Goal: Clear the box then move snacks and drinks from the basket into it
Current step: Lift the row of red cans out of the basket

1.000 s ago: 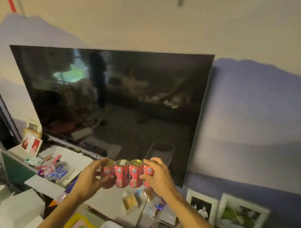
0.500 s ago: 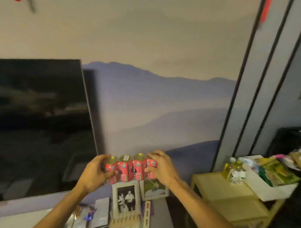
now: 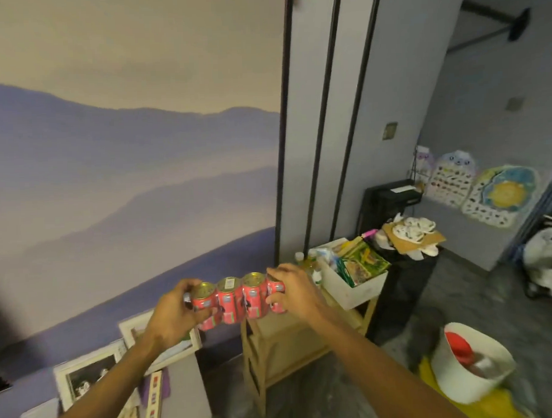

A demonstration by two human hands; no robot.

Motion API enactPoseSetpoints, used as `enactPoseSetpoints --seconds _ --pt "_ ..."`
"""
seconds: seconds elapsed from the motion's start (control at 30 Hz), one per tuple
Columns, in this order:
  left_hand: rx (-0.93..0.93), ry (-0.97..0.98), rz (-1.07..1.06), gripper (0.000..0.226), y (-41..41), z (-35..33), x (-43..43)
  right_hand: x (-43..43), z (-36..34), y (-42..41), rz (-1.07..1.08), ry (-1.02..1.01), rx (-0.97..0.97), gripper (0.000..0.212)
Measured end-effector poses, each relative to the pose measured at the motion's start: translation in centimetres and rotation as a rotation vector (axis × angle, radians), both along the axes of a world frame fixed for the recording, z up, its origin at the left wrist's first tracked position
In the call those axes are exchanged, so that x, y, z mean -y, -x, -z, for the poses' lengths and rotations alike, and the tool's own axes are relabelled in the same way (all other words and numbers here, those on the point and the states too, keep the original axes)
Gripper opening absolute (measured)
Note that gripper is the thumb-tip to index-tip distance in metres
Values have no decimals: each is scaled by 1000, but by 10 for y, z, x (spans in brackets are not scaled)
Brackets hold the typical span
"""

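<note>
A row of several red drink cans (image 3: pixel 235 299) with gold tops is held in the air between both hands. My left hand (image 3: pixel 173 312) grips the left end and my right hand (image 3: pixel 294 289) grips the right end. Behind my right hand, a white box (image 3: pixel 352 289) stands on a small wooden table (image 3: pixel 288 339). Green snack packets (image 3: pixel 361 262) fill the box, and bottles (image 3: pixel 304 262) stand beside it. A white round basket (image 3: pixel 462 377) with a red item inside sits on the floor at the lower right.
Framed photos (image 3: pixel 86 375) lean against the mural wall on a grey cabinet (image 3: pixel 184 393) at the lower left. A black bin (image 3: pixel 405 276) topped with cardboard stands right of the table. Posters (image 3: pixel 483 192) hang on the far wall. A yellow sheet (image 3: pixel 494 404) lies under the basket.
The view has swung right, away from the television, bringing the wooden table, the box and the floor basket into view. Both hands have kept their grip on the row of cans.
</note>
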State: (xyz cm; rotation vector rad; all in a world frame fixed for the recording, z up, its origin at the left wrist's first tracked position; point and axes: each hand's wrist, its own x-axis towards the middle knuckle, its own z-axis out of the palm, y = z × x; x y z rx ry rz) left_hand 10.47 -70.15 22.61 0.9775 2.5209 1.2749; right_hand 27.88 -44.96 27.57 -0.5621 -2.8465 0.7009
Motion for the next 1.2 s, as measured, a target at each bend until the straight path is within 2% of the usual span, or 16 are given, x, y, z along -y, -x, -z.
enactPoseSetpoints --seconds 0.17,0.37,0.53,0.67,0.77,0.9,0.97,1.1,1.2 --pt "84 42 14 57 10 27 -73 -69 43 15 61 34 49 82" --pt "139 55 0 57 57 77 -151 -148 78 65 39 42 153 56" --pt "167 81 -40 60 104 132 -204 -216 123 133 -13 29 253 48" --pt "223 121 -91 61 129 171 -243 -255 162 189 -97 -74 344 47" --pt "234 126 -131 66 140 199 -268 -282 194 223 -157 -92 372 47" --pt "256 181 -199 61 161 242 -300 -315 247 260 -198 -90 403 43" --pt "252 197 -218 61 168 261 -309 -323 271 268 -179 -68 395 45" --pt "235 226 -250 61 184 310 -326 -331 335 281 -174 -151 369 33" --pt "220 276 -280 59 191 343 -329 -327 371 285 -177 -153 384 38"
